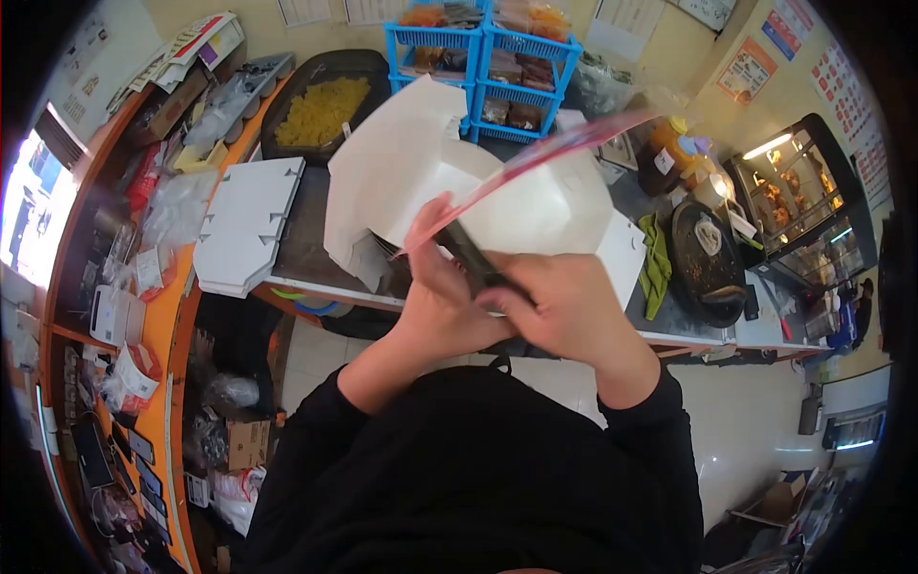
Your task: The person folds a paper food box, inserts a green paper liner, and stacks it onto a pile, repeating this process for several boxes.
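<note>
My left hand (442,297) is in front of the counter, its fingers closed round a pink-red flat sheet or packet (535,158) that slants up to the right and is blurred. In my right hand (564,301) is a dark, narrow object (478,263), held between thumb and fingers close to the left hand; what it is cannot be made out. Just behind both hands an open white cardboard box (574,206) lies on the counter, with its raised lid (382,172) on the left.
Flat folded white boxes (249,220) lie at left. Behind are a black tray of yellow food (320,110) and blue stacked baskets (478,57). At right are a green cloth (653,266), a black oval pan (708,258) and a lit display case (803,201).
</note>
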The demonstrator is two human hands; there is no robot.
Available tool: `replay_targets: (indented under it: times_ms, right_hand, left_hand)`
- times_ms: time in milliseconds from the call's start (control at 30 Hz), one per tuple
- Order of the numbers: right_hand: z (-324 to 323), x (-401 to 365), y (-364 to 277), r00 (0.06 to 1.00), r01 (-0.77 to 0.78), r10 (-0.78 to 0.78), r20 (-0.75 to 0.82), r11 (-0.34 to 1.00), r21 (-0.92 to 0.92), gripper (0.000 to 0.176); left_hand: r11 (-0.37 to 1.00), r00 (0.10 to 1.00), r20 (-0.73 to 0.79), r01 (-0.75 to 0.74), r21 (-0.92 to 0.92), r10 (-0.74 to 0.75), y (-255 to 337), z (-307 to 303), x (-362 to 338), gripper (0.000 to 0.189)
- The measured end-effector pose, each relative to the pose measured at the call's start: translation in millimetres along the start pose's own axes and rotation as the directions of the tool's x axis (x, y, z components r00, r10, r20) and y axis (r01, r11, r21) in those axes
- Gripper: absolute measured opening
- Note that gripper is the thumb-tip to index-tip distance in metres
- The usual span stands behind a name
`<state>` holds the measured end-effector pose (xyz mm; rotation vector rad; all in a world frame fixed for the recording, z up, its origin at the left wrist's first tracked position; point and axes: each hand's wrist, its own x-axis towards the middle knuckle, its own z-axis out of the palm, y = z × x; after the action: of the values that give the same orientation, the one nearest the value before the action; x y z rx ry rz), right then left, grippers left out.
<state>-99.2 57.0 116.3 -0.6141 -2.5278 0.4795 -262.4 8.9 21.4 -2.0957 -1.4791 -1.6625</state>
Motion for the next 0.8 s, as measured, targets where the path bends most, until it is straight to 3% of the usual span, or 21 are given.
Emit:
replay_targets:
  times_ms: [33,67,100,167,233,267,300,333,367,433,467,567,667,800]
  right_hand:
    - [-5.2,5.3,3.0,0.999,-0.041,0.041,-0.015,0.998,0.047,0.026]
    - [-13.2,10.0,4.2,0.983,-0.109,0.136,-0.123,0.972,0.207,0.015]
    - [-25.5,18.1,9.9,0.974,-0.047,0.092,-0.207,0.976,0.212,0.018]
    - [-49.6,32.0,20.1,0.964,-0.112,0.207,-0.166,0.885,0.452,0.026]
    - [-57.8,57.7,20.8,0.982,-0.023,0.113,-0.149,0.863,0.505,0.028]
    - [-53.9,69.6,21.3,0.996,-0.031,0.069,-0.052,0.845,0.534,0.029]
    - [-46.8,82.1,19.8,0.999,-0.041,0.021,0.041,0.827,0.561,0.031]
    - [-37.9,95.3,14.9,0.990,-0.055,-0.011,0.142,0.892,0.449,0.032]
    - [-21.2,105.0,12.9,0.981,0.035,-0.112,0.155,0.903,0.429,0.035]
    - [9.3,119.8,9.9,0.966,0.038,-0.112,0.233,0.954,0.299,0.039]
    - [35.5,125.5,22.8,0.972,0.123,-0.150,0.180,0.981,0.151,0.035]
    - [64.1,127.0,25.3,0.932,-0.022,0.073,0.355,0.989,-0.146,0.031]
    - [70.5,119.7,15.8,0.909,-0.075,0.157,0.386,0.973,-0.220,0.028]
    - [79.7,112.6,19.2,0.892,-0.026,0.161,0.422,0.951,-0.308,0.022]
  left_hand:
    - [1.000,1.000,-0.020,-0.002,-0.023,0.002,-1.5,-10.0,2.9,0.148]
    - [0.994,0.997,-0.042,-0.055,0.091,0.059,-6.2,-20.8,1.5,0.148]
    - [0.985,0.996,-0.046,-0.064,0.163,0.073,-13.3,-27.9,-3.2,0.119]
    - [0.926,0.974,0.197,0.027,0.377,-0.109,-17.8,-41.6,-8.0,0.064]
    - [0.920,0.972,0.219,-0.014,0.392,-0.078,-34.1,-37.0,-23.1,0.042]
    - [0.915,0.972,0.227,-0.041,0.400,-0.056,-43.0,-33.3,-27.7,0.031]
    - [0.922,0.982,0.185,-0.028,0.387,-0.048,-46.4,-30.8,-29.0,0.030]
    - [0.928,0.989,0.141,-0.017,0.372,-0.039,-47.1,-27.5,-30.7,0.028]
    - [0.935,0.995,0.098,-0.003,0.354,-0.034,-47.4,-25.4,-31.7,0.027]
    - [0.947,0.999,0.035,0.012,0.322,-0.024,-51.0,-24.8,-32.5,0.022]
    - [0.953,1.000,0.021,0.010,0.304,-0.018,-54.2,-24.4,-35.8,0.021]
    - [0.955,1.000,-0.028,0.006,0.297,0.003,-56.2,-23.7,-39.0,0.020]
    - [0.958,0.998,-0.067,0.010,0.285,0.010,-60.1,-21.4,-40.0,0.022]
    - [0.971,0.997,-0.066,0.047,0.233,-0.033,-58.2,-19.3,-41.3,0.022]
